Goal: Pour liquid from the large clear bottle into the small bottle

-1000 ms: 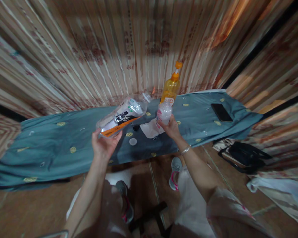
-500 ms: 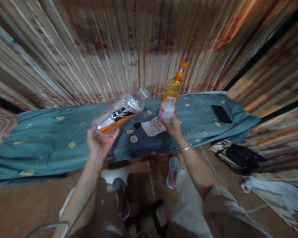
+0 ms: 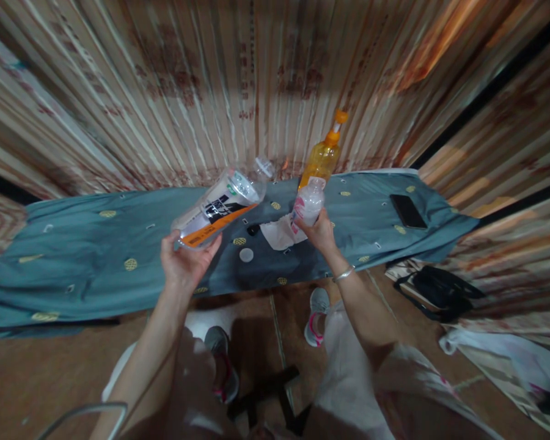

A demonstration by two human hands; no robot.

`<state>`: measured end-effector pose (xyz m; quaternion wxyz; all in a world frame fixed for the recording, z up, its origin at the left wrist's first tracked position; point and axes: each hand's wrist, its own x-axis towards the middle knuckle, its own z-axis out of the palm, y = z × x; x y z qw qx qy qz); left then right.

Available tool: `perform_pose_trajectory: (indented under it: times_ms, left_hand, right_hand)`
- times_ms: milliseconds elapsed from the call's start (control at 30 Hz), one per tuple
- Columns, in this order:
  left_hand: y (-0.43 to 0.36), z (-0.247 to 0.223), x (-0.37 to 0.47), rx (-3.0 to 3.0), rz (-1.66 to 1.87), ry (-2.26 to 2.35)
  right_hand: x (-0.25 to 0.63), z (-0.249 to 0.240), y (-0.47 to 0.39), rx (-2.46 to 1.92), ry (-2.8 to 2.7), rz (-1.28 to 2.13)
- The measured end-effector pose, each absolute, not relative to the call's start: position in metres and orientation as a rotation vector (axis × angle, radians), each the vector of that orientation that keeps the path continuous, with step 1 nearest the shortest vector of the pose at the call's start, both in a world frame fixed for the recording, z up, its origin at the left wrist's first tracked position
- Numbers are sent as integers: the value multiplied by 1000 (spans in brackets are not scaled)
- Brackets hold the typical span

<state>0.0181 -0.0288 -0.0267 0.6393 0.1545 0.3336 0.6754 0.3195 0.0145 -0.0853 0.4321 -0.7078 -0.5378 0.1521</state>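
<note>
My left hand is closed around the base of a large clear plastic bottle with a black, orange and silver label. The bottle tilts, its neck up and to the right. My right hand grips a small clear bottle with a pink and white label. Just behind it stands a pump bottle of yellow liquid with an orange pump head. Beneath the small bottle lies a white tissue, with a small black object at its left. A round white cap rests on the cloth between my hands.
A teal patterned cloth covers the long narrow table. A dark phone lies at its right. Striped curtains hang behind. On the floor at right sits a black bag; dark bars stand between my feet.
The large bottle has turned slightly in my left hand, its label facing me a little more. My right hand keeps its hold on the small bottle. The view has shifted slightly.
</note>
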Motion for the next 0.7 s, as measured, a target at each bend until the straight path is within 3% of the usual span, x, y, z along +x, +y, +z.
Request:
perform_pose_trajectory:
  times_ms: [367, 700]
  left_hand:
    - [-33, -34, 10, 314, 1535, 793]
    - [-36, -36, 9, 282, 1533, 799]
  right_hand:
    - [347, -80, -7, -1804, -1551, 238]
    - [356, -30, -39, -1823, -1614, 7]
